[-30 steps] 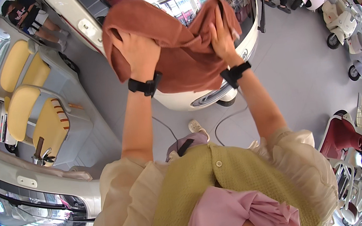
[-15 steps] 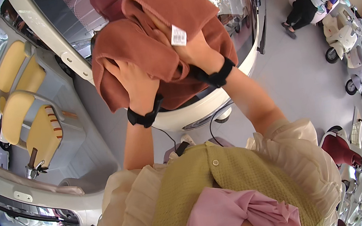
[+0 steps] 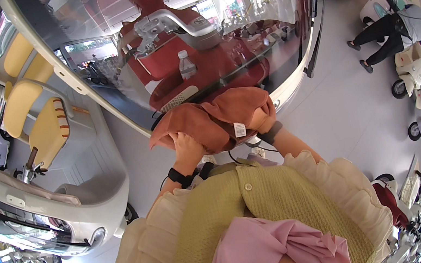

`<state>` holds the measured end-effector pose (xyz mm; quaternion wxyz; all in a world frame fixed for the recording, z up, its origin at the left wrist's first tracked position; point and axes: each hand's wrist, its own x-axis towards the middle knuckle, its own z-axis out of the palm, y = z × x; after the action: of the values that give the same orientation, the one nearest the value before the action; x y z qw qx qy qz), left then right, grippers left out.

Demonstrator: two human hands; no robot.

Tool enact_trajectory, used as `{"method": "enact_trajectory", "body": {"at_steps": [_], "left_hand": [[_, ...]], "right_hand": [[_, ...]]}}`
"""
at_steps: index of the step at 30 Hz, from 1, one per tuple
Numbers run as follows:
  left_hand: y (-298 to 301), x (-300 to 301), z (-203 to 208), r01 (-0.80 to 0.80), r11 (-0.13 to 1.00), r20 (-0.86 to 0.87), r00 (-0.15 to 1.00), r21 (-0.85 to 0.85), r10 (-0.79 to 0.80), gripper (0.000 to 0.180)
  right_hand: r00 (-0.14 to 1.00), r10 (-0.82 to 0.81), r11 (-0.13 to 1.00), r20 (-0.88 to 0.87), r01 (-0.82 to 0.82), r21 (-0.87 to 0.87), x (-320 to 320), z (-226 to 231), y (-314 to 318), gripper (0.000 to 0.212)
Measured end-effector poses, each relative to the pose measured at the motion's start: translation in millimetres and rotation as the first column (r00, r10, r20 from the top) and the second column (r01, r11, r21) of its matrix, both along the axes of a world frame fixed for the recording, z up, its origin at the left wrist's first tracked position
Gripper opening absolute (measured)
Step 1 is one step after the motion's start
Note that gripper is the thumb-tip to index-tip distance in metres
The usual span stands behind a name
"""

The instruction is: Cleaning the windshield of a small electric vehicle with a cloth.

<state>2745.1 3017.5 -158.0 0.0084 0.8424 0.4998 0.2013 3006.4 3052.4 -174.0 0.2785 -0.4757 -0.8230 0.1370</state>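
Note:
A rust-brown cloth (image 3: 195, 124) with a stitched edge lies bunched between my hands, low at the front of a small cream vehicle (image 3: 292, 93). My left hand (image 3: 187, 149) grips its left part, the fingertips tucked into the folds. On the right, my right hand (image 3: 262, 121) is closed on the other end, its fingers partly covered by fabric. A white tag (image 3: 240, 129) hangs from the cloth near my right hand. Just beyond the cloth rises the vehicle's curved windshield (image 3: 110, 87), with a handlebar and a clear bottle (image 3: 187, 64) showing through it.
To the left stands another cream vehicle with an open side and yellow seats (image 3: 48, 132). A black wiper (image 3: 315, 43) runs along the windshield's right side. At the far right a person (image 3: 398, 33) bends by a vehicle, near several parked scooters (image 3: 412, 69).
Both hands have drawn the cloth down and toward me, off the windshield, uncovering the glass. The cloth is more bunched. The person at the right has shifted position.

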Motion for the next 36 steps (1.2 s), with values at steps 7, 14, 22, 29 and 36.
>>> {"method": "enact_trajectory", "body": {"at_steps": [7, 14, 22, 29, 36], "left_hand": [[21, 85, 9, -0.055, 0.989, 0.003, 0.998, -0.137, 0.056, 0.053], [98, 185, 95, -0.212, 0.890, 0.059, 0.977, 0.403, 0.206, 0.061], [149, 229, 172, -0.393, 0.714, 0.135, 0.910, 0.579, 0.392, 0.061], [148, 230, 159, -0.390, 0.686, 0.080, 0.895, 0.614, 0.438, 0.057], [129, 261, 99, -0.290, 0.932, 0.459, 0.873, 0.218, 0.164, 0.049]], "right_hand": [[0.967, -0.145, 0.985, 0.208, 0.121, 0.127, 113, 2, 45, 0.048], [0.915, -0.099, 0.792, -0.391, 0.310, 0.525, 171, 101, 154, 0.057], [0.765, -0.222, 0.724, -0.604, 0.544, 0.423, 185, 176, 217, 0.051], [0.742, -0.168, 0.909, -0.648, 0.371, 0.189, 183, 95, 128, 0.055], [0.779, -0.333, 0.918, -0.531, 0.396, 0.005, 176, 17, 57, 0.078]]}}
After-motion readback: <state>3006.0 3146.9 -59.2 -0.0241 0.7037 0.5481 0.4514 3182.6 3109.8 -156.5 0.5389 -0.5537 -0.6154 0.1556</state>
